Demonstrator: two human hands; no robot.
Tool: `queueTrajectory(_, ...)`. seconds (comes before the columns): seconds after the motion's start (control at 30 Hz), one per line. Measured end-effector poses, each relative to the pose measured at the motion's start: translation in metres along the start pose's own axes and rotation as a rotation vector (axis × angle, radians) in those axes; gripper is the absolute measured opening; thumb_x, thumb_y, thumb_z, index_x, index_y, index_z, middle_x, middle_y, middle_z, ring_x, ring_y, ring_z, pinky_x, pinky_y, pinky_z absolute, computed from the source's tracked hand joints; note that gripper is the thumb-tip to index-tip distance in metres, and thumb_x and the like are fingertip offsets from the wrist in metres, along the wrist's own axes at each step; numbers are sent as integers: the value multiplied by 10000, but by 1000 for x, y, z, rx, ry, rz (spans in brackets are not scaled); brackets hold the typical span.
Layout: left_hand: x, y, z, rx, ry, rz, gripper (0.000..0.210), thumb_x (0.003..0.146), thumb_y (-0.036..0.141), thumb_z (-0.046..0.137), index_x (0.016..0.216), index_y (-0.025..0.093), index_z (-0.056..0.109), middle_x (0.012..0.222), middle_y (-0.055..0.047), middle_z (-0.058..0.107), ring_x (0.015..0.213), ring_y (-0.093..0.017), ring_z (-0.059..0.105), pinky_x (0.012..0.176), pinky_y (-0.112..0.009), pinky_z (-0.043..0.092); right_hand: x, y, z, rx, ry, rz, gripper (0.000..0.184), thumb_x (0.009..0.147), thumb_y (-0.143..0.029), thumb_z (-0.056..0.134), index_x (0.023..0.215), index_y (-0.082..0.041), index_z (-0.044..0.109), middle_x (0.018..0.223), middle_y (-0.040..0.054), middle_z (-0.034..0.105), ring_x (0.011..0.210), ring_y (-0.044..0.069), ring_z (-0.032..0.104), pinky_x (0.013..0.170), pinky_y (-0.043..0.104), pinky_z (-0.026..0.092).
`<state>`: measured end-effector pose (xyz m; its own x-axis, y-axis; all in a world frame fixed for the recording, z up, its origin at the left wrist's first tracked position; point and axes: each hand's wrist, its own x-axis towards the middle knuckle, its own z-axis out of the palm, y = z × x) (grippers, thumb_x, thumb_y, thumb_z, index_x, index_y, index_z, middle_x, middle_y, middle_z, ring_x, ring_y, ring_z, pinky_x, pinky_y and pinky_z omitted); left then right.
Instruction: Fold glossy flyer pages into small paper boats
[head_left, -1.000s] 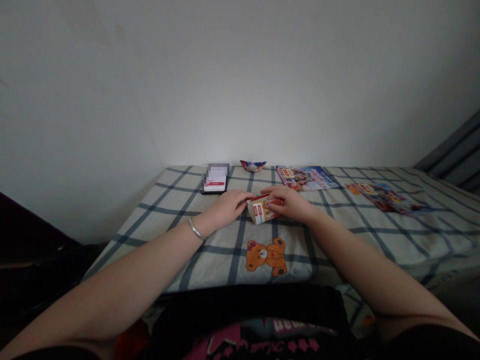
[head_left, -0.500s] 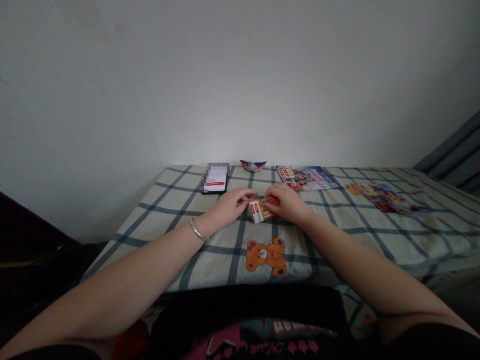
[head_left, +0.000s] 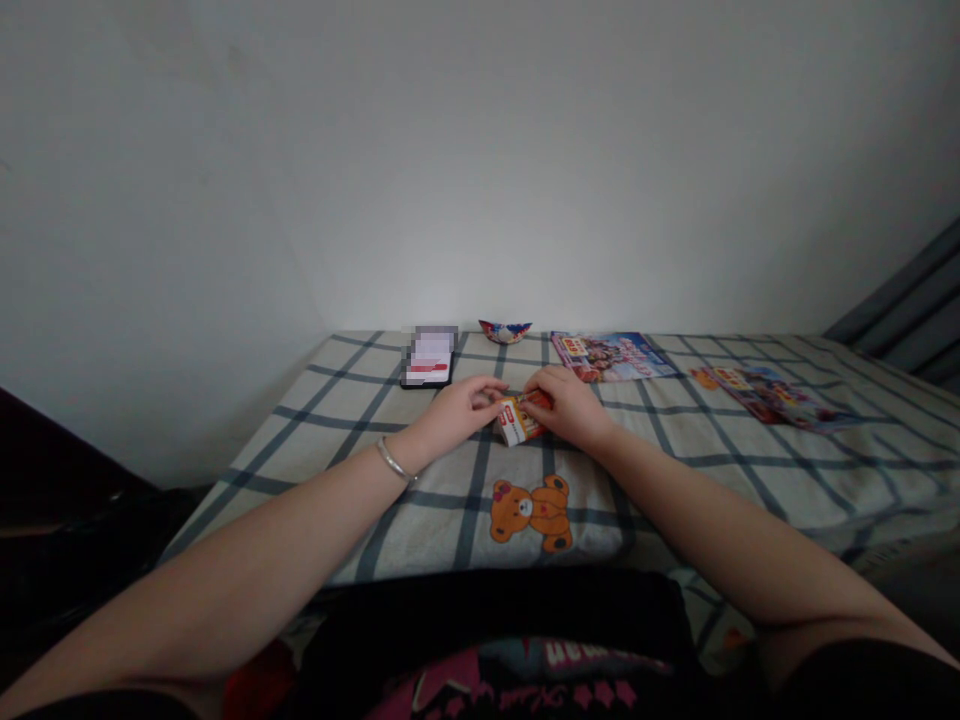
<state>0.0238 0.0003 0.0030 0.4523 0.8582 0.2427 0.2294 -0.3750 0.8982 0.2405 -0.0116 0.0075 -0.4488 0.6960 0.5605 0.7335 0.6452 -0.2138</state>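
Note:
Between my hands, just above the checked cloth, is a small orange and white printed paper piece (head_left: 513,424) with red labels; whether it is a folded leaflet or a small box I cannot tell. The fingers of my left hand (head_left: 469,404) pinch its upper left corner, thumb in front. My right hand (head_left: 571,408) grips its right side, with curled fingers hiding part of it. A silver bangle (head_left: 395,459) circles my left wrist.
The checked cloth (head_left: 337,420) bears a printed teddy bear (head_left: 531,512). Near the wall lie a phone (head_left: 429,360), a crumpled colourful wrapper (head_left: 505,331) and a glossy flyer (head_left: 611,357). A second flyer (head_left: 776,396) is farther right. Dark folded fabric (head_left: 915,300) hangs at right.
My right hand has shifted slightly left over the paper piece, covering a little more of it. The left thumb lies a bit farther onto its corner. The other things stay in place.

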Motion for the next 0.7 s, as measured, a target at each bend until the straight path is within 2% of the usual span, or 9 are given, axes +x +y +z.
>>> queueTrajectory(0.13,0,1,2,57,11,3,235,802,154,662,1037,145,652,912,-44,711,778,-144,680,725,-264,561,1,-2,1,3,0,13,107,816,-224,682,889,-198,609,913,62,648,912,227,583,846,358,456)
queueTrajectory(0.3,0,-1,2,145,66,83,201,808,168,643,1005,155,676,901,-45,708,788,-154,665,726,-279,547,0,-2,0,29,31,47,129,821,-235,673,936,-198,627,976,71,673,968,235,609,900,376,473)
queueTrajectory(0.47,1,-6,-2,198,164,162,193,834,193,614,1014,170,680,947,-54,704,828,-168,662,751,-303,550,-1,1,-3,76,51,231,218,867,-284,622,1064,-194,650,1071,82,704,1010,242,641,921,400,495)
queueTrajectory(0.7,0,-4,-6,218,199,206,190,849,178,607,1027,183,673,973,-43,703,865,-162,667,805,-315,554,-1,10,-4,197,63,278,119,863,-227,617,928,-196,711,979,69,726,947,208,659,884,367,513)
